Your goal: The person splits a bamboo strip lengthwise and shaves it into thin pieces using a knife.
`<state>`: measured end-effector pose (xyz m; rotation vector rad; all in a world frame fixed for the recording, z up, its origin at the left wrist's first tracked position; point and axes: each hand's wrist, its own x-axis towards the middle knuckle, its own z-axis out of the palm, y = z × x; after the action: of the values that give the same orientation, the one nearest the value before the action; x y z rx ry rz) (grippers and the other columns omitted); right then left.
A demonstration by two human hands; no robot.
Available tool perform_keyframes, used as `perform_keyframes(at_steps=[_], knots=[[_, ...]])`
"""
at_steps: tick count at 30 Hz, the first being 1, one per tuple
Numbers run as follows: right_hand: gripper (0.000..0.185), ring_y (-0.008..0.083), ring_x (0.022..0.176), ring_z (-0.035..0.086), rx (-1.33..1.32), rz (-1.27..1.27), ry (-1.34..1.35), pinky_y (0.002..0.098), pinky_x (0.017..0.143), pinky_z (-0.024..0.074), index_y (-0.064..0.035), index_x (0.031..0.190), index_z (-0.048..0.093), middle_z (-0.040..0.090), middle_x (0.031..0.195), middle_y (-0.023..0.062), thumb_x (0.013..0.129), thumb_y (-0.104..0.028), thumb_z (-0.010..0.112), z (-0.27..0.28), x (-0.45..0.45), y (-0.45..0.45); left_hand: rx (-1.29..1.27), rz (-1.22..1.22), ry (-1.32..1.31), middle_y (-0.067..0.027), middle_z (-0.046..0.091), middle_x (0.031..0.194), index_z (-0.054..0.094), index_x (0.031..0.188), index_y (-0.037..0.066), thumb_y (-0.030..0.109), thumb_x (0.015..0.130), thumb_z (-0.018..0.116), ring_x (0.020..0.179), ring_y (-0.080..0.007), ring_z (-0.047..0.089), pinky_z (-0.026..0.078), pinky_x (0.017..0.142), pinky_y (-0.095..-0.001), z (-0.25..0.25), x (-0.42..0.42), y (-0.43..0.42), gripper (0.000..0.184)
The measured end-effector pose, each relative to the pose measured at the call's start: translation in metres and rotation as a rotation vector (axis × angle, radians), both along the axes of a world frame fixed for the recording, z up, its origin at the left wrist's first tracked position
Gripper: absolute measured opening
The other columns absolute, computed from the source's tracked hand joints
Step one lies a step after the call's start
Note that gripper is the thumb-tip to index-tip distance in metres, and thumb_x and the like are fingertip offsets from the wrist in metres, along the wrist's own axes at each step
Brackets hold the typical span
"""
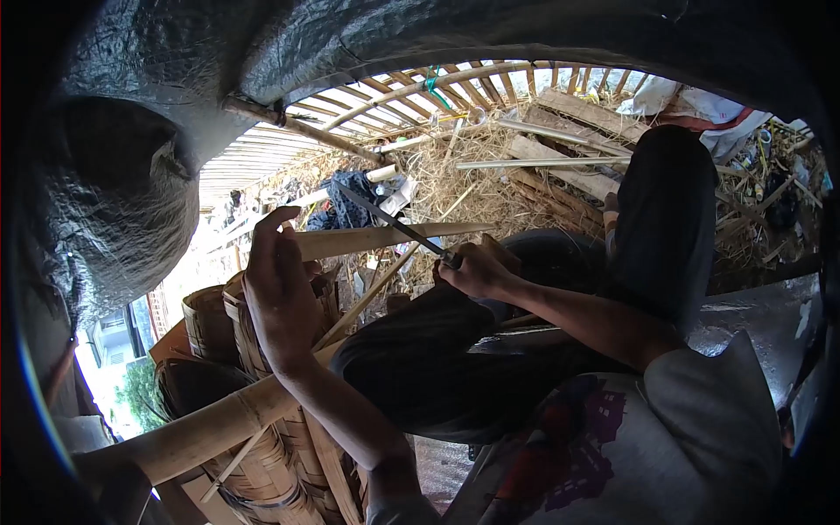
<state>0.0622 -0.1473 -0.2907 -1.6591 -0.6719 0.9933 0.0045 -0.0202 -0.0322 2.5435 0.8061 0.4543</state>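
My left hand grips the wide end of a pale, flat bamboo strip, with its fingers bent around it. The strip points to the right and narrows to a tip. In my right hand is the handle of a knife. Its long dark blade slants up and left and crosses the strip; whether it touches the strip I cannot tell. My bent legs, in dark trousers, are below the hands.
Woven bamboo baskets stand at the left behind a thick bamboo pole. Straw and shavings cover the ground ahead, with wooden planks and litter. A slatted bamboo fence runs behind, and dark plastic sheeting hangs overhead and left.
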Motion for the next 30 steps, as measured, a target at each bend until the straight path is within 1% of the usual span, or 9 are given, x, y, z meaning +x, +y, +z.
perform_keyframes(at_steps=[5,9,12,14,17,19,22,27,30], knots=[[0.03,0.0383,0.073,0.066,-0.131,0.037,-0.025,0.048,0.072,0.0507,0.0036,0.076,0.061,0.064,0.07,0.0219,0.08,-0.026,0.057,-0.057,-0.004,-0.003,0.037,0.04,0.046,-0.0117,0.063,0.089,0.059,0.117,0.008,0.014,0.101,0.041,0.061,-0.0141,0.058,0.048,0.056,-0.0295,-0.003,-0.004,0.008,0.025],[0.031,0.0383,0.073,0.067,0.072,-0.039,0.005,0.0462,0.073,0.053,0.0006,0.08,0.063,0.065,0.073,0.0221,0.084,-0.028,0.054,-0.001,-0.008,0.005,-0.027,0.062,0.036,-0.0111,0.062,0.085,0.059,0.116,0.007,0.016,0.102,0.04,0.061,-0.014,0.058,0.048,0.056,-0.0298,-0.002,-0.007,0.003,0.026],[0.031,0.0328,0.066,0.065,-0.057,-0.025,-0.077,0.0438,0.066,0.0506,0.0018,0.093,0.063,0.065,0.073,0.0185,0.086,-0.027,0.056,-0.022,-0.012,0.005,-0.029,0.062,0.064,-0.011,0.061,0.082,0.059,0.116,0.007,0.016,0.101,0.039,0.061,-0.014,0.059,0.048,0.056,-0.0302,-0.001,-0.007,-0.002,0.027],[0.045,0.0349,0.068,0.066,-0.24,0.085,-0.211,0.0433,0.07,0.0532,0.0132,0.102,0.057,0.066,0.077,0.0223,0.088,-0.029,0.053,-0.073,-0.009,-0.008,0.027,0.051,0.103,-0.0108,0.06,0.081,0.059,0.116,0.007,0.016,0.101,0.039,0.061,-0.014,0.059,0.048,0.057,-0.0302,0.003,-0.004,0.0,0.027],[0.043,0.0346,0.069,0.066,-0.276,0.003,-0.272,0.0444,0.071,0.0523,0.011,0.101,0.059,0.065,0.076,0.0222,0.087,-0.029,0.054,-0.076,-0.009,-0.019,-0.007,0.029,0.058,-0.0085,0.058,0.073,0.06,0.116,0.007,0.014,0.1,0.037,0.06,-0.0138,0.058,0.048,0.056,-0.0296,0.0,-0.009,0.01,0.029],[0.041,0.0375,0.086,0.067,-0.244,0.029,-0.058,0.0448,0.084,0.0517,0.0043,0.099,0.064,0.067,0.088,0.0232,0.084,-0.033,0.058,-0.043,-0.003,-0.006,-0.009,0.018,0.035,-0.0081,0.057,0.072,0.06,0.115,0.008,0.014,0.099,0.037,0.059,-0.0137,0.058,0.048,0.056,-0.0294,-0.005,-0.01,0.008,0.028],[0.038,0.0365,0.086,0.068,0.057,0.006,0.042,0.0439,0.084,0.0515,0.0034,0.092,0.065,0.068,0.084,0.0221,0.082,-0.033,0.058,-0.01,-0.006,0.006,-0.001,0.046,0.066,-0.009,0.06,0.073,0.06,0.115,0.008,0.014,0.099,0.039,0.059,-0.0147,0.059,0.048,0.057,-0.0296,0.001,-0.006,-0.003,0.028],[0.031,0.0345,0.076,0.069,-0.177,0.071,-0.128,0.044,0.073,0.0541,0.0016,0.072,0.064,0.067,0.071,0.0198,0.08,-0.028,0.061,-0.065,-0.002,-0.002,0.089,0.077,0.139,-0.0123,0.066,0.086,0.059,0.116,0.009,0.015,0.1,0.039,0.062,-0.0172,0.063,0.05,0.058,-0.0321,0.004,-0.006,-0.002,0.027],[0.035,0.0353,0.075,0.068,-0.127,0.064,-0.015,0.0446,0.073,0.0533,0.0034,0.069,0.062,0.066,0.07,0.0204,0.08,-0.03,0.059,-0.023,0.008,-0.012,0.038,0.073,0.099,-0.0133,0.066,0.094,0.058,0.118,0.009,0.015,0.1,0.039,0.063,-0.0175,0.064,0.051,0.059,-0.0332,-0.002,-0.012,0.01,0.027]])
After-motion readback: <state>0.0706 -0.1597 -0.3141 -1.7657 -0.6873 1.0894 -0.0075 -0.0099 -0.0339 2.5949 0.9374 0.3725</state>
